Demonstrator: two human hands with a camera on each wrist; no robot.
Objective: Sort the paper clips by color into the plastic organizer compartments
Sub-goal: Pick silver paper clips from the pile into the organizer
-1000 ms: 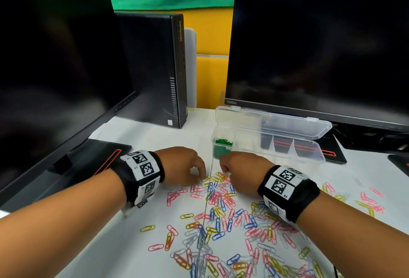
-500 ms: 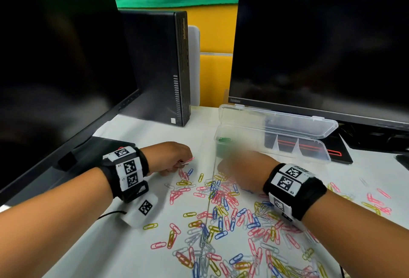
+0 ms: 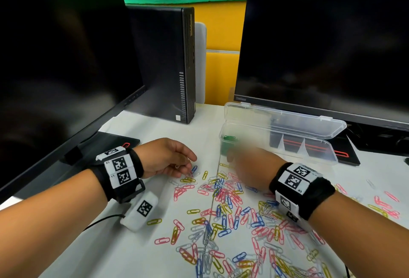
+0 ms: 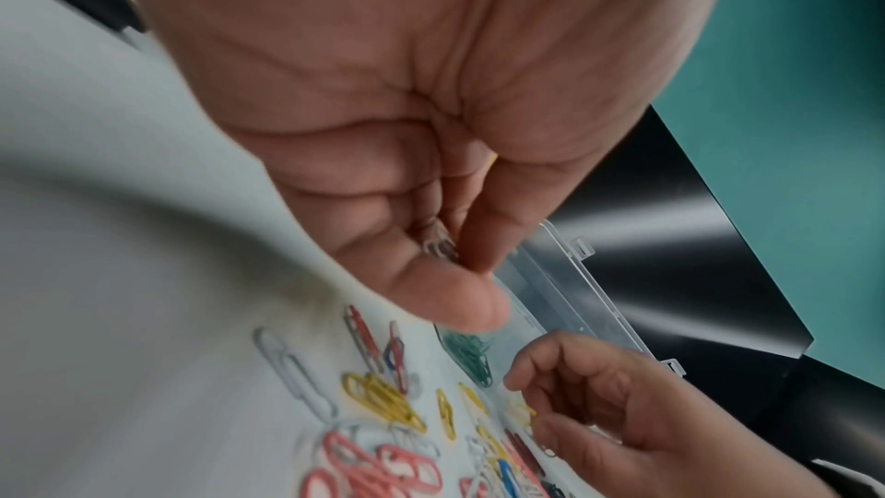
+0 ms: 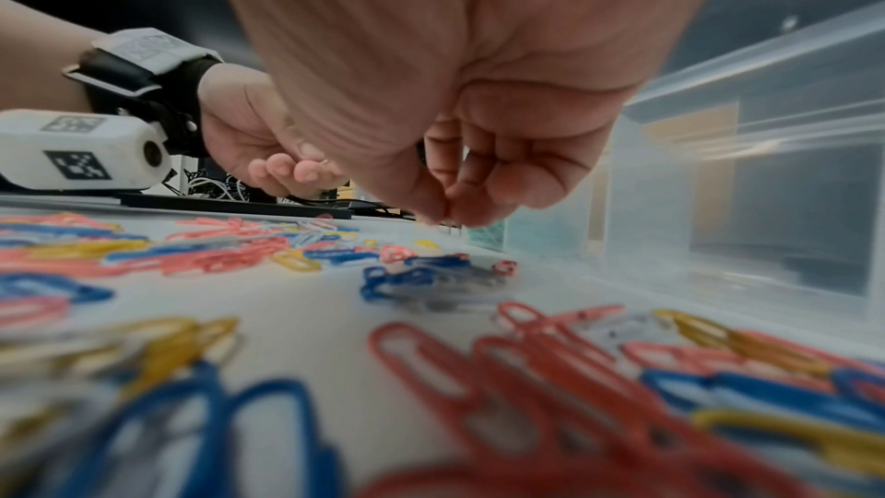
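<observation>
We see the left hand (image 3: 164,158) low over the white surface (image 3: 137,253), fingers curled, pinching a small clip (image 4: 438,247) we cannot colour. The right hand (image 3: 249,168), blurred, has its fingertips pinched together by the organizer (image 3: 309,127); whether they hold anything we cannot tell. Scattered paper clips (image 3: 223,215) cover the surface; green clips (image 3: 228,138) sit in the organizer's left compartment. Two dark monitors stand behind; the right monitor (image 3: 321,45) reads "ThinkVision", faintly.

paper clips (image 3: 223,202): mixed colours, scattered | organizer (image 3: 309,144): clear, lid open, green clips (image 3: 228,138) left compartment
</observation>
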